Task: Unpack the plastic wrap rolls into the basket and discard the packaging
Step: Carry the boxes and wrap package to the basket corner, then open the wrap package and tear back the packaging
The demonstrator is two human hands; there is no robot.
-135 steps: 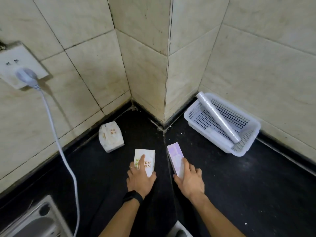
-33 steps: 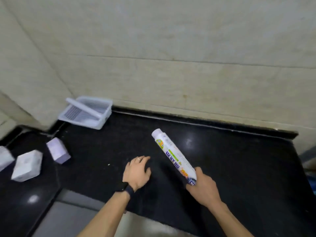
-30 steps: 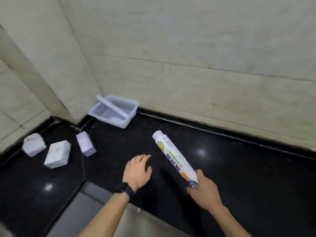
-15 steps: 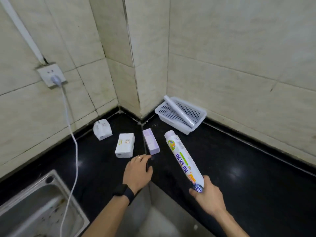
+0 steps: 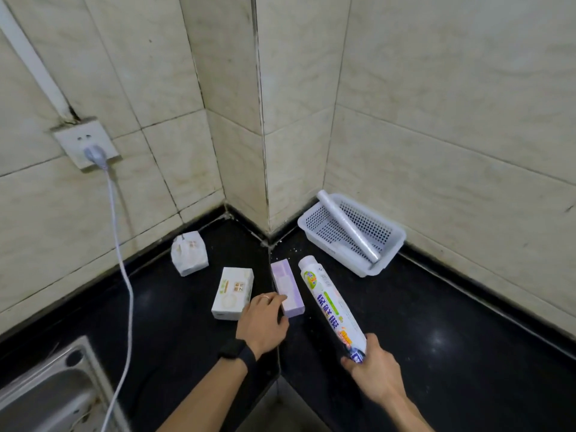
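The right hand [image 5: 372, 371] grips the near end of a packaged wrap roll [image 5: 331, 308], which slants up and away toward the white basket [image 5: 388, 254] in the corner of the black table [image 5: 452, 332]. 1 bare roll [image 5: 349, 227] lies slanted in that basket, one end propped on its rim. The left hand [image 5: 261, 325] rests palm-down on the table, fingers loosely spread and holding nothing, its fingertips touching a purple box [image 5: 286, 286] just left of the packaged roll. A white box [image 5: 232, 293] lies beside that hand.
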